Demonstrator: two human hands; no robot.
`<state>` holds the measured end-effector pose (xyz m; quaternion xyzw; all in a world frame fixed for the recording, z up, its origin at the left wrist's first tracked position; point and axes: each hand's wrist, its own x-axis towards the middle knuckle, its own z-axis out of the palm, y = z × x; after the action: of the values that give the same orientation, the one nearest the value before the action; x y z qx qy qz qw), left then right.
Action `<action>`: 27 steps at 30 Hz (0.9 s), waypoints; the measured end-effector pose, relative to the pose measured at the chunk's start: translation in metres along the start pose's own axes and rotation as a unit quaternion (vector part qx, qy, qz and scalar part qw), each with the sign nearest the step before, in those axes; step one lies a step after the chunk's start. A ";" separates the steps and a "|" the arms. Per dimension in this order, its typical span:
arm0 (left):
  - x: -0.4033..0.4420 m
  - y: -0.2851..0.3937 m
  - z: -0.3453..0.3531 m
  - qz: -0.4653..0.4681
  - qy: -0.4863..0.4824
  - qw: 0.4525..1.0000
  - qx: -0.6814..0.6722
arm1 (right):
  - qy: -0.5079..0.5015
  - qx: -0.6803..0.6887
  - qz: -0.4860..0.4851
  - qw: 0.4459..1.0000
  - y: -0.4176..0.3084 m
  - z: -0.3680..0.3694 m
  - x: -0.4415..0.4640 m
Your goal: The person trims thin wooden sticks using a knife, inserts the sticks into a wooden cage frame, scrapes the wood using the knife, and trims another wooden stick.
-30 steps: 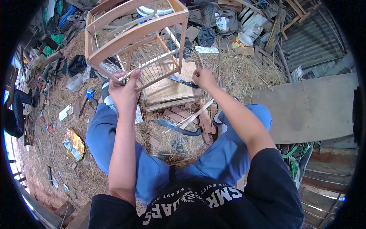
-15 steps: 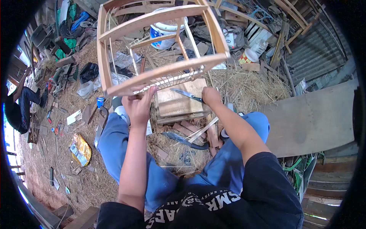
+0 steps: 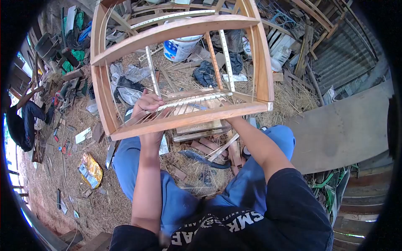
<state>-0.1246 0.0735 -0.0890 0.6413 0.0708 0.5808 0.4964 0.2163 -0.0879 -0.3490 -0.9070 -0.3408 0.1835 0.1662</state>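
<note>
A curved wooden frame with pale slats and thin rods stands tilted in front of me, filling the upper middle. My left hand reaches up behind its lower bar, fingers closed around the pale drilled strip at the left end. My right hand is mostly hidden behind the same bar, towards its right end. Between the rods shows part of the blade of a knife, which that hand holds; its handle is hidden. Beneath the frame lies a low wooden block.
A machete and wood offcuts lie between my legs. To the right is a large flat board. A white bucket stands behind the frame. A gold packet lies left; another person sits at the far left.
The wooden frame has tipped and shifted to the right and lower, now covering most of my right hand. My left hand has moved up, from the bar's underside to the drilled strip.
</note>
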 end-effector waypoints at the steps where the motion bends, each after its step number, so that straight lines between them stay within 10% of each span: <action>1: 0.000 0.000 0.000 0.000 -0.002 1.000 0.006 | 0.036 0.033 -0.047 0.998 0.004 0.003 -0.001; 18: 0.000 0.001 0.013 -0.019 -0.005 1.000 -0.001 | 0.009 -0.170 -0.058 0.984 -0.027 -0.047 -0.021; 24: -0.011 0.005 0.018 -0.112 -0.007 0.993 0.023 | 0.148 0.135 0.019 0.980 -0.056 -0.125 -0.021; 27: -0.018 0.003 0.020 -0.193 -0.001 0.981 0.005 | 0.203 0.445 0.036 0.871 -0.115 -0.194 -0.087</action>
<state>-0.1156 0.0488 -0.0957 0.6189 0.1955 0.4726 0.5961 0.1781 -0.0996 -0.1105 -0.7662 -0.1486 0.1332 0.6109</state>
